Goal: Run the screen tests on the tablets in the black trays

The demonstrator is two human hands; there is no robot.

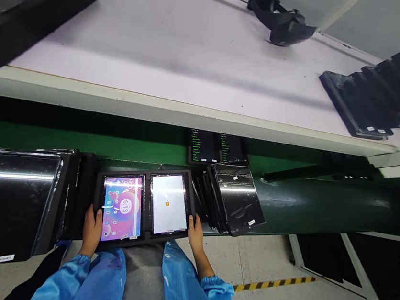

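A black tray (148, 199) lies in front of me with two lit tablets side by side in it. The left tablet (116, 212) shows a home screen with a clock and icons. On the right tablet (169, 213) the screen is white with a small orange icon. My left hand (92, 229) grips the tray's left edge, thumb on top. At its right edge, my right hand (195, 232) holds on the same way. The undersides of both hands' fingers are hidden by the tray.
Dark-screened tablets (239, 196) stand stacked right of the tray. At left lies a larger tray with dark screens (18, 199). Two panels with green marks (203, 146) sit under the white shelf (160, 53). A black headset-like object (281, 20) and black trays (377, 91) rest on the shelf.
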